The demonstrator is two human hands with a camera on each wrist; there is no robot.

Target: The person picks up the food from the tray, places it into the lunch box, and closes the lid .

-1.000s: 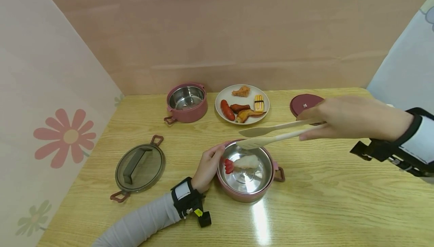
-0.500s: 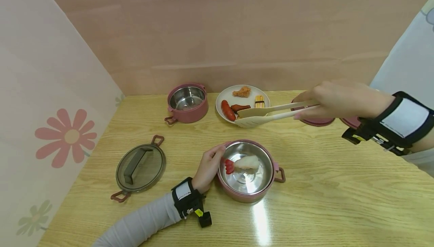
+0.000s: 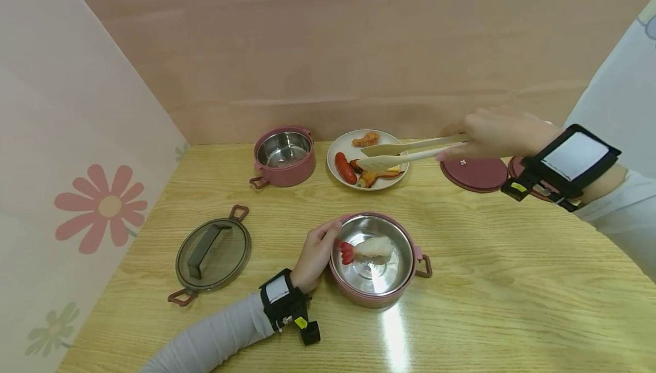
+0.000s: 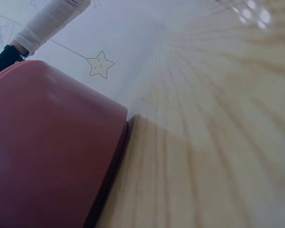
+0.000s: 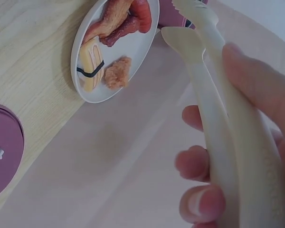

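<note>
Currently, right hand point(image 3: 494, 132) pinches tongs point(image 3: 405, 155) over plate point(image 3: 338, 176); left hand point(image 3: 315, 253) grips container point(image 3: 405, 287) holding one shrimp sushi point(image 3: 370, 248); four foods remain.

Two pink pots point(image 3: 370, 259), three lids point(image 3: 212, 253), one plate point(image 3: 335, 156), one tongs point(image 3: 405, 154)

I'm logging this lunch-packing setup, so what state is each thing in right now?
Near pot: uncovered, holds a shrimp sushi.
Far pot: uncovered, empty.
Glass lid: off, flat on table.
Tongs: parted over the plate.
Left hand: holding near pot's rim.
Right hand: gripping tongs.
</note>
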